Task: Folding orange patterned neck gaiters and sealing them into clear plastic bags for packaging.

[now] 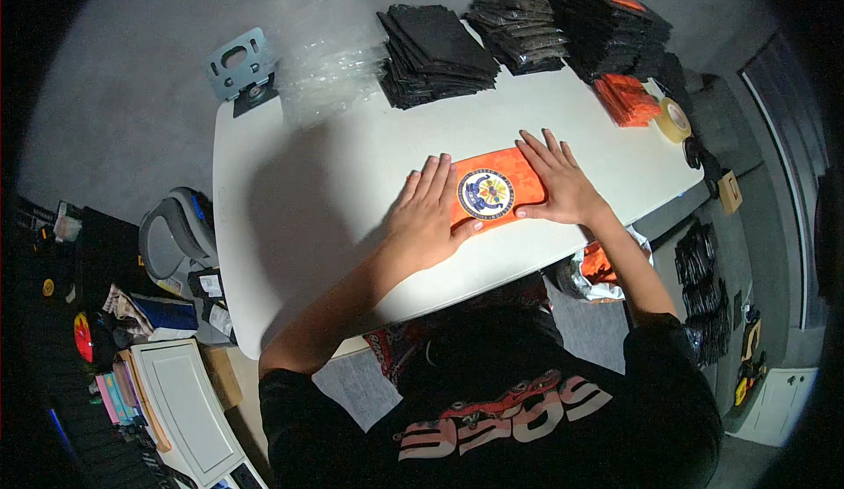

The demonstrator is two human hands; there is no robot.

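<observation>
A flat orange rectangle, which looks like folded fabric, lies on the white table in front of me. On its face is a round emblem in white, blue and yellow. My left hand rests flat over its left end, fingers stretched out and thumb along the lower edge. Over the right end lies my right hand, its fingers spread toward the far edge and its thumb on the near side. Both palms hide the ends of the orange piece. Neither hand grips it.
Along the far edge stand clear plastic bags, black folded pieces, bagged dark packets and a tall black stack. Orange pieces and a tape roll are at right. A metal stand occupies the far left corner.
</observation>
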